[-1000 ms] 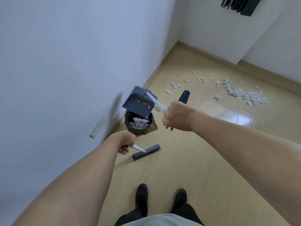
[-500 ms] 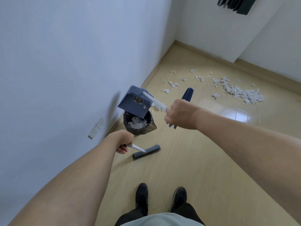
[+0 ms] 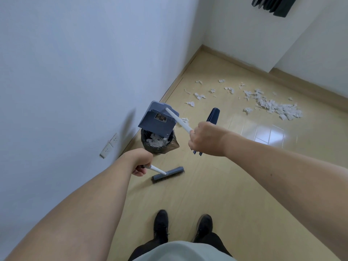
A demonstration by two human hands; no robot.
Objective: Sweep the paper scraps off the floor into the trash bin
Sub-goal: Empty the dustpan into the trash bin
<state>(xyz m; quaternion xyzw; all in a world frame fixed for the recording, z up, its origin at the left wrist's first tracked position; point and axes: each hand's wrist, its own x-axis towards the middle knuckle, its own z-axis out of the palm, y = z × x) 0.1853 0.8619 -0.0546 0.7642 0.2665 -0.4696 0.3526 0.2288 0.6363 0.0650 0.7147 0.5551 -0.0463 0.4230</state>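
Dustpan (image 3: 157,119) tipped over the trash bin (image 3: 157,143) by the wall, its white handle gripped in the right hand (image 3: 205,138) — the left hand (image 3: 140,161) grips the broom (image 3: 165,175). Paper scraps (image 3: 273,106) lie well apart across the floor (image 3: 207,185).

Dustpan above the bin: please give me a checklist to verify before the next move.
1. Dustpan over trash bin, tipped: ok.
2. Right hand grips dustpan handle: ok.
3. Left hand grips broom handle: ok.
4. Dustpan fully emptied: cannot tell, inside faces away.
5. Floor free of paper scraps: not ok, many remain by the far wall.
6. Bin has room: ok, paper sits below the rim.
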